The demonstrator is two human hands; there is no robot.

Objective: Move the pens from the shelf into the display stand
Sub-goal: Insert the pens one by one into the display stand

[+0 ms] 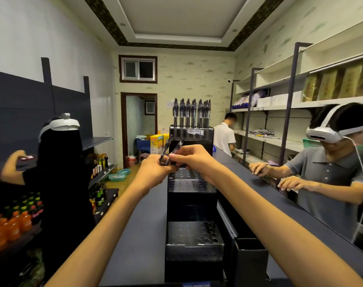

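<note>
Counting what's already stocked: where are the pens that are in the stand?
Head view, centre: the pens stand upright in the display stand's farthest, topmost tier, beyond both hands.

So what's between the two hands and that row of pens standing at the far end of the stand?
In the head view, only the pens gripped in the left hand and right hand project toward the standing pens; below lie empty stand holes.

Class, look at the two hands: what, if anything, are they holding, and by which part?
Two dark pens, held at their lower ends between the left hand and right hand.
</note>
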